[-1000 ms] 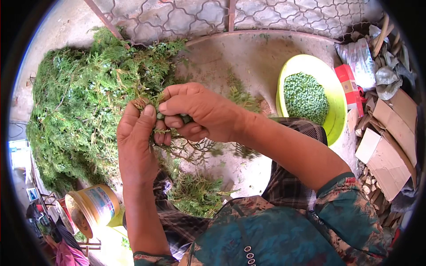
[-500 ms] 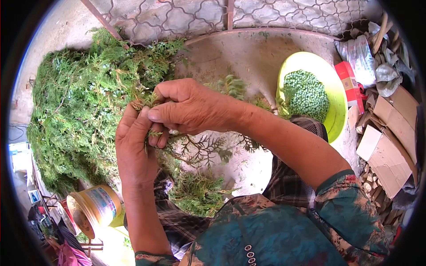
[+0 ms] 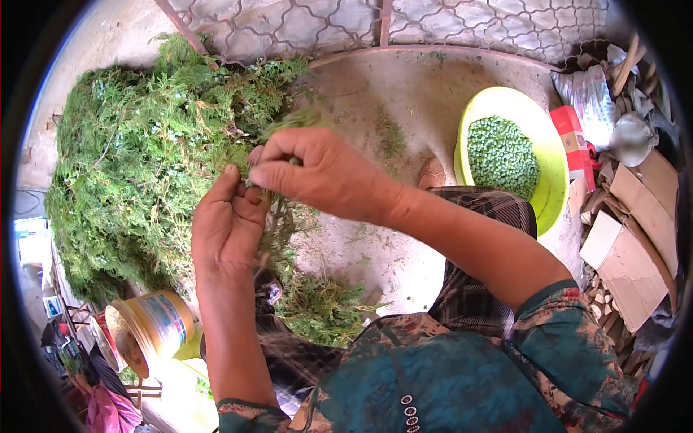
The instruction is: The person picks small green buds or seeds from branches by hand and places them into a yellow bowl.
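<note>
My left hand point(image 3: 229, 229) is turned palm up, its thumb raised and its fingers curled in against my right hand. Whatever lies at its fingertips is too small and covered to make out. My right hand point(image 3: 325, 173) is closed in a pinch on a leafy cypress sprig point(image 3: 278, 227), which hangs down behind the hands. More blurred foliage shows above the right knuckles. Beyond my left hand lies a big heap of cut cypress branches point(image 3: 137, 173) with small pale-green cones among the leaves.
A yellow-green basin point(image 3: 554, 180) holding many small green cones point(image 3: 503, 155) stands to the right. Loose sprigs point(image 3: 321, 310) lie by my legs. A yellow bucket point(image 3: 162, 325) lies at lower left. Cardboard point(image 3: 628, 267) and a red box point(image 3: 570, 141) are at right, wire fencing point(image 3: 491, 25) behind.
The sprig, earlier stretching right beneath my right forearm, now hangs near my left hand. My right hand has turned and shifted slightly; my left palm has rolled upward and shows more.
</note>
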Motion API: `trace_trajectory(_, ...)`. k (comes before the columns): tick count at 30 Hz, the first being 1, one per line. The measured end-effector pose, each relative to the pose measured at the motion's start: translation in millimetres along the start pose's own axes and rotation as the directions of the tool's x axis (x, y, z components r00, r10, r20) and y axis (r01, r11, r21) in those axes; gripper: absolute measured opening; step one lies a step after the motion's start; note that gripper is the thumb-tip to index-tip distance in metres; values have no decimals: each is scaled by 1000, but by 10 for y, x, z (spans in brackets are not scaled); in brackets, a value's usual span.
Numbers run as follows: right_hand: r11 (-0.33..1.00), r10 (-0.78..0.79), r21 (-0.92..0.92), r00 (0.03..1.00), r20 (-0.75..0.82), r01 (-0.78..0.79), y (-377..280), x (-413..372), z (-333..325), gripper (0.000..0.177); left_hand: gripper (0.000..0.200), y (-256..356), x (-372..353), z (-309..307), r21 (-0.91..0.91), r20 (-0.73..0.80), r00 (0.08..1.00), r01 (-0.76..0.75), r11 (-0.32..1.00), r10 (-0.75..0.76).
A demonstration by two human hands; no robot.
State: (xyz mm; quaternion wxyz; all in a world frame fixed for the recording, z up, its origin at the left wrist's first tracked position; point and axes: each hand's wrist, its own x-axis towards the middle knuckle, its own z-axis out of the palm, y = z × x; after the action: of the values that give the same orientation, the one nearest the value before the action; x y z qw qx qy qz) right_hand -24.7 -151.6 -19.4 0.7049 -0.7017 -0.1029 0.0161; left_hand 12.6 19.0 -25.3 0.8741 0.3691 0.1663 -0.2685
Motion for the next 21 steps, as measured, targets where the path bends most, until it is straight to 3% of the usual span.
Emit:
trace_trajectory(2, 948, -290, -166, 951, -106, 271, 71, -24, 109, 18, 8, -65, -39, 89, 37, -118, 992, -40, 999, 44)
trace_trajectory(3, 924, -282, -289, 957, -69, 252, 85, -36, 107, 14, 8, -84, -20, 54, 1, -151, 987, -60, 998, 59)
trace_trajectory(4, 925, -279, -288, 958, -70, 248, 110, -28, 114, 14, 8, -95, -22, 69, 0, -153, 987, -57, 998, 57)
trace_trajectory(6, 833, -312, -504, 946, -90, 226, 171, 6, 122, 12, 7, -130, -36, 118, 162, -174, 967, -156, 974, 184)
trace_trajectory(7, 835, -308, -504, 947, -92, 223, 172, 16, 108, 12, 7, -146, -34, 94, 162, -176, 968, -153, 975, 181)
trace_trajectory(9, 735, -260, -637, 964, 54, 234, 155, 33, 94, 11, 8, -181, -46, 59, 256, -106, 956, -241, 936, 275)
trace_trajectory(13, 705, -327, -649, 943, 63, 288, 176, -24, 130, 14, 9, -242, -88, 216, 364, -160, 932, -250, 897, 324)
trace_trajectory(15, 723, -350, -625, 936, 38, 295, 147, 5, 91, 11, 11, -220, -78, 211, 584, 15, 891, -376, 719, 454)
trace_trajectory(16, 723, -347, -625, 937, 38, 293, 131, 41, 63, 11, 11, -220, -76, 237, 583, 13, 892, -374, 721, 453)
trace_trajectory(18, 821, -487, -448, 843, -228, 354, 68, 145, 1, 13, 15, -218, -67, 301, 707, 50, 813, -439, 555, 580)
trace_trajectory(19, 821, -488, -448, 843, -227, 355, -90, 150, -78, 13, 16, -200, -53, 306, 657, -9, 842, -402, 638, 539)
trace_trajectory(20, 974, -213, -119, 955, -207, 192, -302, 102, -227, 13, 16, -167, -45, 285, 658, -7, 843, -401, 637, 538)
trace_trajectory(21, 978, 56, 207, 994, -92, -36, -418, 37, -388, 14, 14, -125, -32, 258, 545, -24, 883, -381, 747, 468)
